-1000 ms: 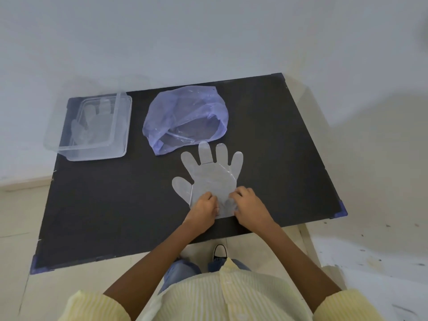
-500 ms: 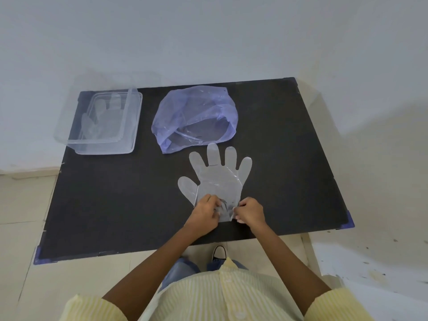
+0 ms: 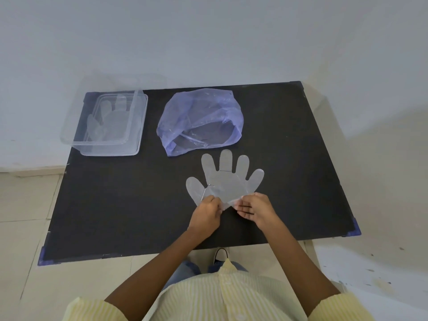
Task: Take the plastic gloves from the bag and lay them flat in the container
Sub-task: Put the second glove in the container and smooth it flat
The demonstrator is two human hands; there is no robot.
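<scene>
A clear plastic glove (image 3: 225,179) lies on the black table (image 3: 120,212), fingers spread and pointing away from me. My left hand (image 3: 206,213) pinches the left corner of its cuff. My right hand (image 3: 253,208) pinches the right corner, lifted slightly off the table. Behind the glove sits a crumpled blue plastic bag (image 3: 201,120), its mouth facing me. A clear container (image 3: 139,126) stands at the table's far left, with a glove (image 3: 108,126) lying flat inside it.
A clear lid (image 3: 69,126) leans over the container's left side. The table stands against a white wall (image 3: 208,38), with pale floor tiles to the left and right. My shoe shows under the near edge.
Both hands have drawn the glove's cuff toward me and apart. The right hand has turned palm up, lifting its corner of the cuff.
</scene>
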